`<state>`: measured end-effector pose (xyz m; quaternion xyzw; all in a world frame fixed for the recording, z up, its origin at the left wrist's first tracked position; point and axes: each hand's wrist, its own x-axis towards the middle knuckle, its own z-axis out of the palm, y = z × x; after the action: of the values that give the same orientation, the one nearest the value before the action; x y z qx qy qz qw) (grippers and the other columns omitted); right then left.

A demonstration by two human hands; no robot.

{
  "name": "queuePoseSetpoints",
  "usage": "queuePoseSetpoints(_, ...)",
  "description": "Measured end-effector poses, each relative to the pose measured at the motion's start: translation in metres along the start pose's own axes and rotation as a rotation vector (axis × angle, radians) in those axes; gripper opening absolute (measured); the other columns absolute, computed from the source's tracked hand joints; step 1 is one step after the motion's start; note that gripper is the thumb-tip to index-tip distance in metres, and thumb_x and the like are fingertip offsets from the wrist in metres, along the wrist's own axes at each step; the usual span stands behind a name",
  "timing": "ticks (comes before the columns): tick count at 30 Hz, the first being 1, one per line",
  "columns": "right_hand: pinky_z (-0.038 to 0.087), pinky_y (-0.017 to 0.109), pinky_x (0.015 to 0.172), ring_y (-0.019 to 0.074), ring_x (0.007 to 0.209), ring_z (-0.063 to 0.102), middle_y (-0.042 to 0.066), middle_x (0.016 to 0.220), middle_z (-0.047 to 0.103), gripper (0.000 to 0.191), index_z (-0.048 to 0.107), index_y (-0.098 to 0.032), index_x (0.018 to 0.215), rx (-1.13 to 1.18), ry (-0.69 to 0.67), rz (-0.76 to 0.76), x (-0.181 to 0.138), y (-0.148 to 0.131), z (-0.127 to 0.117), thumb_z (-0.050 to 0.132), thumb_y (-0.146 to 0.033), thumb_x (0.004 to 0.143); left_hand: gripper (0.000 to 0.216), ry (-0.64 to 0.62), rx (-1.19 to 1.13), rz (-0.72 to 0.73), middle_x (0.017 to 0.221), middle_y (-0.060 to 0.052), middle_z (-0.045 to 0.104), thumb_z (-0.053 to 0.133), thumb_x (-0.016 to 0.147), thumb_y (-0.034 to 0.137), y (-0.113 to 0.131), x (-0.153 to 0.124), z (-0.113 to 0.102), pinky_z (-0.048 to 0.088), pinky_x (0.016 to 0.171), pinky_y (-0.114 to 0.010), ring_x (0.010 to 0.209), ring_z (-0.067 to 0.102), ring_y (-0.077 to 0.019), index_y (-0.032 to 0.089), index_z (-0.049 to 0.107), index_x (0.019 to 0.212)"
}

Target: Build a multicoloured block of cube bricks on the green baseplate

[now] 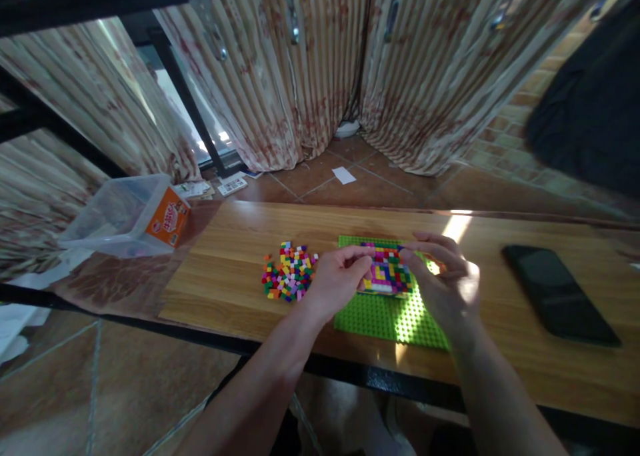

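A green studded baseplate (380, 316) lies on the wooden table (230, 256). On it stands a block of small many-coloured bricks (389, 269). My left hand (336, 277) rests at the block's left edge, fingers curled against it. My right hand (445, 283) is at the block's right side, thumb and fingers pinched together near its top right corner; what they pinch is too small to make out. A loose pile of small coloured bricks (290, 271) lies just left of my left hand.
A black phone (559, 295) lies flat at the table's right. A clear plastic tub with an orange label (131, 215) sits off the table's left end. Curtains hang behind, and papers lie on the tiled floor (345, 175).
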<state>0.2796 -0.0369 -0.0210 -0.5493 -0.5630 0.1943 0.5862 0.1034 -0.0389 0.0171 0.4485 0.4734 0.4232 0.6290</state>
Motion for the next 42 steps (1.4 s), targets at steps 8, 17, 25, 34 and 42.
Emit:
queuePoseSetpoints(8,0.051,0.052,0.1,0.0244,0.113,0.063,0.003,0.117,0.068,0.005,0.078,-0.032,0.083,-0.159,-0.124,-0.007,-0.002,0.006,0.006,0.074,-0.034,0.081,0.042,-0.151,0.186,-0.025,0.06,0.003,0.056,0.056,0.089,0.026,-0.007,0.0,0.0,0.029,0.046,-0.021,0.046,0.039,-0.006,0.009,0.065,0.126)
queuePoseSetpoints(17,0.049,0.053,0.101,0.0254,0.109,0.065,0.006,0.113,0.07,0.007,0.079,-0.029,0.082,-0.092,-0.147,0.073,-0.001,0.012,0.006,0.074,-0.033,0.078,0.046,-0.236,0.364,0.028,0.064,0.002,0.061,0.051,0.092,0.027,-0.009,0.002,-0.001,0.029,0.048,-0.02,0.05,0.042,-0.0069,0.01,0.06,0.134)
queuePoseSetpoints(25,0.056,0.048,0.091,0.0244,0.103,0.068,0.008,0.109,0.072,0.009,0.078,-0.026,0.08,-0.013,-0.102,0.13,-0.002,0.011,0.009,0.076,-0.032,0.076,0.048,-0.287,0.539,0.087,0.068,0.0,0.065,0.049,0.094,0.03,-0.006,-0.001,-0.003,0.032,0.046,-0.021,0.05,0.046,-0.0085,0.012,0.058,0.136)
queuePoseSetpoints(34,0.056,0.029,0.049,0.0145,0.058,0.066,0.006,0.083,0.075,0.033,0.076,-0.018,0.092,0.174,-0.051,0.464,0.0,-0.01,0.012,0.083,-0.04,0.067,0.046,-0.296,0.629,0.132,0.07,-0.002,0.068,0.05,0.092,0.028,-0.001,-0.001,-0.002,0.04,0.053,-0.023,0.057,0.056,-0.0116,0.013,0.06,0.133)
queuePoseSetpoints(42,0.055,0.027,0.052,0.0153,0.064,0.066,0.006,0.085,0.074,0.039,0.075,-0.017,0.094,0.138,-0.026,0.485,-0.001,-0.008,0.019,0.083,-0.039,0.063,0.048,-0.274,0.748,0.178,0.073,-0.003,0.07,0.049,0.091,0.028,0.002,-0.002,-0.001,0.045,0.059,-0.024,0.064,0.06,-0.014,0.013,0.058,0.137)
